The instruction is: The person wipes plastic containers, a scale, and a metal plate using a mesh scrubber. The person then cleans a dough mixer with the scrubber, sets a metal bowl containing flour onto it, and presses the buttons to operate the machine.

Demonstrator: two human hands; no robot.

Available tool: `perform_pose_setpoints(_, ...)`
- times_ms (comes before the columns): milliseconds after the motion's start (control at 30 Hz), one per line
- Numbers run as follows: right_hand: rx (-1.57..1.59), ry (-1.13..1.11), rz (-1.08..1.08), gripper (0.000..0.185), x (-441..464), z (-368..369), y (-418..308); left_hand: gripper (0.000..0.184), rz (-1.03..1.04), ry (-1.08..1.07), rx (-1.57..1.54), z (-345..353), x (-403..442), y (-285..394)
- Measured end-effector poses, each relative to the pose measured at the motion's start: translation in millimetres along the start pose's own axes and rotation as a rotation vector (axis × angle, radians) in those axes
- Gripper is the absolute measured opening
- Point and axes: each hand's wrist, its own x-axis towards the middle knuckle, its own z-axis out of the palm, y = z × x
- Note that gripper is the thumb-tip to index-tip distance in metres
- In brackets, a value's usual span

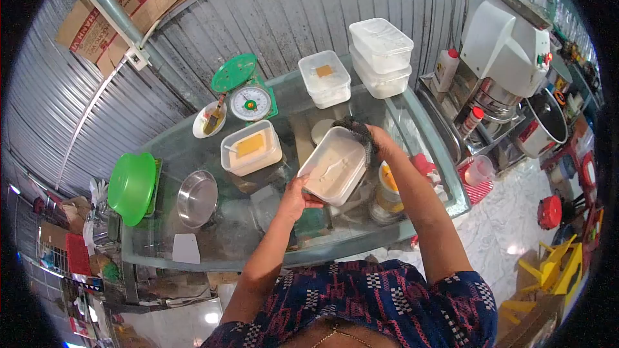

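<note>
A clear plastic container (335, 166) is tilted above the glass table, with pale beige material and a white spoon (333, 171) inside. My left hand (296, 198) grips its near left edge, thumb over the rim. At the far right corner, my right hand (382, 142) is closed around a dark mesh-like cloth (358, 133) pressed against the container; most of its fingers are hidden. To the left stands another plastic container (253, 162) with pale contents and a yellowish label (250, 145). Below my right forearm is a clear jar (385, 201) with something orange at its top.
The glass table (225, 245) also bears a metal bowl (198, 198), a green basin (132, 188), a green scale (250, 103), a white bowl with a brush (210, 119) and lidded containers (382, 48) at the back. A large mixer (506, 45) stands right.
</note>
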Motion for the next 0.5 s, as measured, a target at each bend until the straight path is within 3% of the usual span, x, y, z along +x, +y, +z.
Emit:
perform_pose_setpoints(100,-0.181,-0.037,-0.017,0.026,12.9,-9.1,3.7,0.063,-0.019,-0.071,-0.096,-10.2,2.0,-4.6)
perform_pose_setpoints(233,-0.127,-0.108,-0.071,0.028,22.8,-18.7,23.1,0.065,0.018,-0.169,-0.134,-18.4,5.0,-8.5)
perform_pose_setpoints(300,0.18,0.033,-0.129,0.031,30.5,-26.4,43.5,0.067,0.04,-0.192,-0.153,-22.7,4.0,-11.1)
perform_pose_setpoints(367,0.231,-0.051,-0.128,0.033,-10.4,-2.6,40.1,0.068,0.029,-0.241,-0.247,-20.0,3.2,-15.6)
perform_pose_setpoints(433,0.626,-0.037,-0.034,0.036,-51.1,32.4,37.5,0.067,0.029,-0.199,-0.305,-3.5,-4.4,-20.0)
perform_pose_setpoints(500,0.646,-0.106,-0.074,0.047,-55.9,46.4,66.8,0.067,0.025,-0.147,-0.369,13.1,-10.7,-23.2)
